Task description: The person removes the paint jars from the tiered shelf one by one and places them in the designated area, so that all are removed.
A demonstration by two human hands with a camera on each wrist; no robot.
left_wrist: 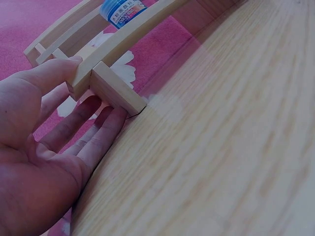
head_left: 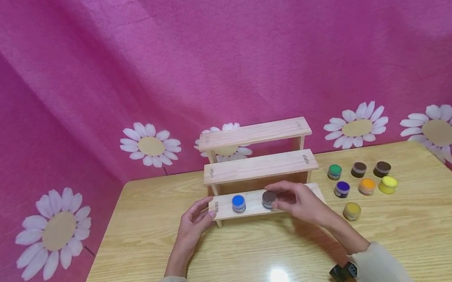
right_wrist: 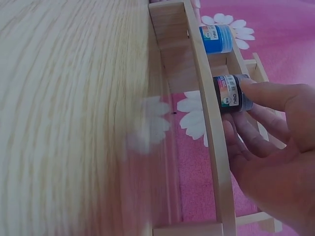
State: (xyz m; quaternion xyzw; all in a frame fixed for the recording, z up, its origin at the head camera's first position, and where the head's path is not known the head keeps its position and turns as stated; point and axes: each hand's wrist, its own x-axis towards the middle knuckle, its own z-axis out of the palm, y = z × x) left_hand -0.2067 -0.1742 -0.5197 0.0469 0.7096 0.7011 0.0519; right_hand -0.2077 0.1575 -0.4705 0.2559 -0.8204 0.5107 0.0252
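Note:
A three-tier wooden stepped shelf (head_left: 253, 169) stands on the table. My left hand (head_left: 193, 222) holds the left end of its lowest tier. In the left wrist view the thumb (left_wrist: 59, 73) lies on that board's end, with the other fingers below it by the leg (left_wrist: 115, 88). With thumb and fingers, my right hand (head_left: 302, 202) pinches a dark-lidded paint jar (head_left: 269, 198) at the lowest tier. The jar's base meets the board in the right wrist view. To its left, a blue paint jar (head_left: 238, 203) sits upright on the same tier.
Right of the shelf, several paint jars stand on the wooden table (head_left: 237, 253): green (head_left: 334, 171), two dark brown, purple (head_left: 342, 189), orange (head_left: 367, 186), yellow (head_left: 388, 184) and mustard (head_left: 352, 210). A pink curtain (head_left: 217, 51) with daisies hangs behind and at the left.

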